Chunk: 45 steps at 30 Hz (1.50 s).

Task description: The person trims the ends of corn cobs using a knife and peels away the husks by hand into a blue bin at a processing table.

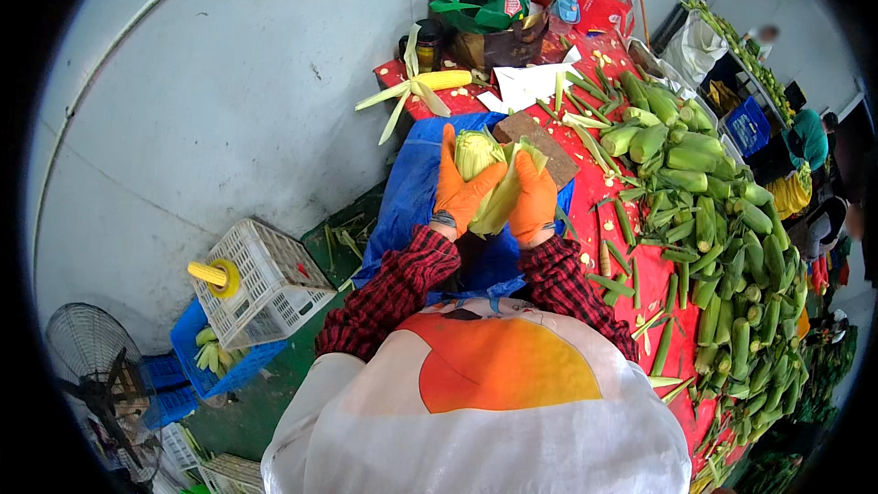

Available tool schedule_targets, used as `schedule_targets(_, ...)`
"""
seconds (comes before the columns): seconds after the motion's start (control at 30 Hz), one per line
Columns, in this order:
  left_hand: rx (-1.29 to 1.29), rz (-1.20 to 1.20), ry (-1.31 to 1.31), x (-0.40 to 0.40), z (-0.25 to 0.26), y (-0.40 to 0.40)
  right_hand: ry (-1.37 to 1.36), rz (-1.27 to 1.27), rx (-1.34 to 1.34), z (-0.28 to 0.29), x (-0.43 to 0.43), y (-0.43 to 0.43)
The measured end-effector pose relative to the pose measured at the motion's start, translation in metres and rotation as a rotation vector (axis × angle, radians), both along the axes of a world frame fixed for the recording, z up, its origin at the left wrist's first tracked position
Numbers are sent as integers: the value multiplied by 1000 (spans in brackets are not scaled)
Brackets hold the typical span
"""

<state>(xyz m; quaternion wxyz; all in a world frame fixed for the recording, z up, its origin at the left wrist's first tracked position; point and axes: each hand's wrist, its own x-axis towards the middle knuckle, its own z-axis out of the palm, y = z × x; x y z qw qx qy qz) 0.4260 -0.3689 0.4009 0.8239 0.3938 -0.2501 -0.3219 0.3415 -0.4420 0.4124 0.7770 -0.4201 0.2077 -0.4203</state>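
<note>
My left hand (461, 185), in an orange glove, holds an ear of corn (476, 152) whose near end shows pale silk and inner leaves. My right hand (535, 200), gloved alike, grips a loose husk leaf (502, 200) on the right side of the ear. Both hands are above a blue plastic sheet (405, 189) in front of me. Just beyond them a brown wooden block (536, 144) lies at the edge of the red table (617, 219). A peeled yellow cob (442, 79) with its husk spread back rests on the table's far left corner.
A large heap of green corn ears (727, 219) covers the table's right side, with cut stalk ends around it. Bags and a metal pot (490, 48) stand at the back. To my left are a white crate (264, 281), a blue basket (226, 374) and a fan (96, 377). People work far right.
</note>
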Motion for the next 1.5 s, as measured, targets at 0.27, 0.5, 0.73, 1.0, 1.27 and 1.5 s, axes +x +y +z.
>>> schedule_targets(0.27,24,-130,-65,21,-10,7,-118,188,266,-4,-8,-13)
schedule_targets(0.5,79,-98,29,31,-14,15,-155,274,469,-12,-8,-19)
schedule_targets(0.73,410,49,-468,36,-23,13,-110,323,462,-12,-8,-15)
schedule_targets(1.0,204,82,-114,37,-30,11,-110,400,492,2,-18,-21)
schedule_targets(1.27,392,92,-259,37,-44,13,-108,259,369,7,-22,-38)
schedule_targets(1.5,210,191,-344,49,-29,30,344,-125,-240,-31,-31,-54)
